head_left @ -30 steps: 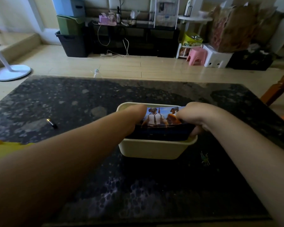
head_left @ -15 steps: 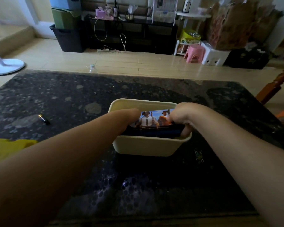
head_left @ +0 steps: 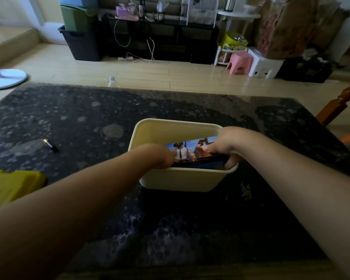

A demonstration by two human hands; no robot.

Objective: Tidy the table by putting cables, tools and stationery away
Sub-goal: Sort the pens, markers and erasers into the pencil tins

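Two hands hold a printed case inside the cream tub on the dark bench. The case sits deeper than half a second ago, its lower edge now behind the tub's near wall. Its long axis runs left to right, picture side facing up and right end slightly higher. The left hand has its grip closed on the left end. The right hand pinches the right end, thumb on the picture.

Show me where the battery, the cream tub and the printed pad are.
battery (head_left: pixel 51 145): head view, its dark body.
cream tub (head_left: pixel 182 181): head view, near wall.
printed pad (head_left: pixel 187 151): head view, pictured face.
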